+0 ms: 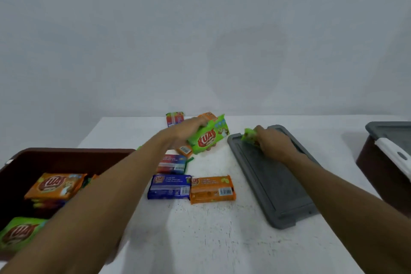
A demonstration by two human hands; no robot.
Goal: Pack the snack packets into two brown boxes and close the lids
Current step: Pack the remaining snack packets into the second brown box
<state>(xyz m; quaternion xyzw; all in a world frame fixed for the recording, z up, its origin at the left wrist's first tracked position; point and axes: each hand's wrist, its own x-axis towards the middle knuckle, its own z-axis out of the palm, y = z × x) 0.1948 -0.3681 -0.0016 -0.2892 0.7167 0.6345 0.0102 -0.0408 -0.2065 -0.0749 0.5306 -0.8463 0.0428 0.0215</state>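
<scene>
- Counter (pixel 222 240): white and speckled, it runs from the near edge to a pale wall.
- Open brown box (pixel 66 155): it stands at the near left, partly behind the left forearm. Inside lie a near green packet (pixel 15 233) at the near corner and a boxed orange packet (pixel 55 186) farther in, on top of other packets.
- Loose grey lid (pixel 278 184): it lies flat on the counter right of centre, with its long side running near to far.
- Blue packet (pixel 169 187) and orange packet (pixel 212 189): they lie flat side by side at mid counter with their edges touching, left of the loose grey lid.
- Red-and-blue packet (pixel 171 163): it lies just beyond the blue packet.
- Left hand (pixel 186 131): its fingers are curled round a lifted green packet (pixel 209 135), held tilted above the counter. A second orange packet (pixel 184 150) shows behind it; whether the hand grips both cannot be told.
- Right hand (pixel 271 142): it is at the far end of the loose grey lid, fingers curled on a crumpled green packet (pixel 250 134).
- Second brown box (pixel 378 162): it stands at the far right, cut by the frame, with a grey cover (pixel 391 131) on top and a white latch (pixel 393 151) at its side.
- Far packet (pixel 174 118): red and blue, it lies at the far edge of the counter.
</scene>
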